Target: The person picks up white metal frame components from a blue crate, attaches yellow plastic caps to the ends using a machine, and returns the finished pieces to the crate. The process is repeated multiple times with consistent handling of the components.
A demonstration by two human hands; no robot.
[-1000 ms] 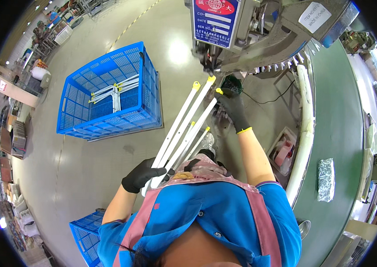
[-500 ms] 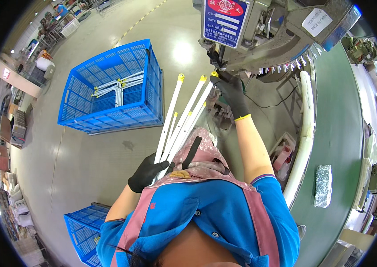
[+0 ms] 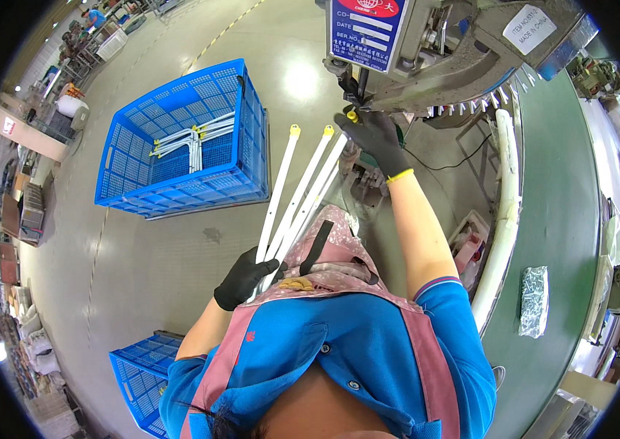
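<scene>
My left hand (image 3: 243, 279), in a black glove, is wrapped round the lower ends of several long white tubes (image 3: 278, 197) beside my apron. The tubes fan out up and away, with yellow fittings on their far ends. My right hand (image 3: 377, 141), also black-gloved, has its fingers round the far end of the rightmost tube, whose yellow end (image 3: 352, 115) shows between them. That end sits just below the working tip of a grey metal machine (image 3: 427, 91) with a blue plate. Part of this tube is hidden behind my fingers.
A large blue plastic crate (image 3: 185, 196) on the floor at left holds bent white tubes (image 3: 194, 150). Another blue crate (image 3: 134, 388) stands at lower left. A green belt-like surface (image 3: 544, 256) runs along the right, with a clear-wrapped packet (image 3: 534, 301) on it.
My right fingers have shifted slightly left round the yellow end. The tubes in my left hand have drawn closer together, and the shorter yellow tips between them no longer show.
</scene>
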